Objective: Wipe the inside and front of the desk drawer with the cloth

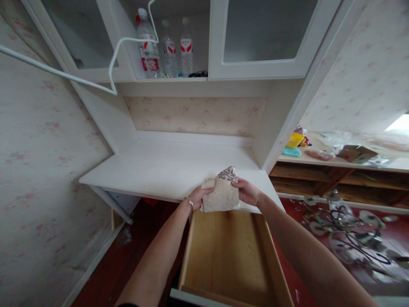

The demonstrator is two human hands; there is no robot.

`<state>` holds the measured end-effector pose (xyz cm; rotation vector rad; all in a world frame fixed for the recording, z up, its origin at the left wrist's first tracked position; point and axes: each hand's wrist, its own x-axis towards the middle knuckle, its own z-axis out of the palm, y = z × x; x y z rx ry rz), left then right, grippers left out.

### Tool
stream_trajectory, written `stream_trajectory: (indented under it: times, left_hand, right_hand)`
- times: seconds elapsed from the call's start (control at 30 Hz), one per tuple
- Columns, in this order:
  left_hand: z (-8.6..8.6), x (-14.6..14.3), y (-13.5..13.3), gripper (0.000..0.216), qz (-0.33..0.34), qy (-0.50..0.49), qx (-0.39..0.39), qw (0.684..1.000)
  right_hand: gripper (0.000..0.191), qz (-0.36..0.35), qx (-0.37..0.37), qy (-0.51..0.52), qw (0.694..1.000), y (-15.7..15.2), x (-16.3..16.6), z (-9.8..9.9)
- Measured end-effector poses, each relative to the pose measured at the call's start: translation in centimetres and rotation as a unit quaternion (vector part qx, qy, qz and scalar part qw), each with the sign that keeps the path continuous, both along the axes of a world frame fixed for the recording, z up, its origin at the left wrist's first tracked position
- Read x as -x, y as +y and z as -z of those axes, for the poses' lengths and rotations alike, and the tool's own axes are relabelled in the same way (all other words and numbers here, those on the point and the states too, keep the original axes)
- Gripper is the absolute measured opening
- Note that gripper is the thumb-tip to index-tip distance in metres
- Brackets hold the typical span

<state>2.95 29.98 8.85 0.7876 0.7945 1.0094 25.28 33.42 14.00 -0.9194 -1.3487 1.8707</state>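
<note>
Between my two hands is a folded beige cloth (221, 197) with a grey-brown patterned corner at its top. My left hand (198, 196), with a bracelet at the wrist, pinches the cloth's left edge. On the other side, my right hand (246, 190) grips its right edge, thumb on top. The cloth hangs over the front edge of a white desk (166, 164). Directly below it, a wooden drawer (228, 256) is pulled out toward me. The fingers behind the cloth are hidden.
Several plastic bottles (169, 49) stand in the open shelf of the white cabinet (262, 70) above the desk. A bent white rod (79, 80) crosses the upper left. At right are a low shelf (306, 170) with bags and a chandelier (354, 238) on the red floor.
</note>
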Motion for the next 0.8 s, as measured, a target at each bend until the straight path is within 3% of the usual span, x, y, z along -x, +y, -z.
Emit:
stream_trajectory:
  times: [0.13, 0.27, 0.4, 0.57, 0.7, 0.77, 0.8]
  left_hand:
    - [0.8, -0.8, 1.4, 0.055, -0.116, 0.066, -0.042, 0.99]
    - [1.5, -1.7, 3.5, 0.045, -0.21, 0.189, -0.06, 0.958]
    - [2.2, -2.7, 4.7, 0.037, -0.226, 0.304, -0.052, 0.924]
    - [2.8, -3.6, 4.7, 0.035, -0.221, 0.346, -0.046, 0.911]
    - [2.2, -3.8, 4.4, 0.045, -0.227, 0.374, -0.055, 0.898]
    - [1.4, -4.0, 3.9, 0.057, -0.246, 0.42, -0.072, 0.87]
    - [0.9, -4.1, 3.5, 0.062, -0.256, 0.469, -0.096, 0.84]
  right_hand:
    - [0.033, 0.101, -0.008, -0.076, 0.992, 0.6, -0.5, 2.3]
    - [0.028, 0.205, -0.02, -0.201, 0.958, 2.1, -0.3, 4.5]
    - [0.026, 0.26, -0.022, -0.287, 0.922, 3.2, 0.0, 6.0]
    - [0.024, 0.286, -0.015, -0.391, 0.875, 3.5, 0.4, 7.1]
    - [0.036, 0.291, -0.03, -0.43, 0.854, 3.4, 0.9, 7.0]
    - [0.047, 0.302, -0.051, -0.433, 0.848, 3.2, 1.0, 6.8]
    - [0.052, 0.309, -0.062, -0.431, 0.846, 3.0, 0.9, 6.6]
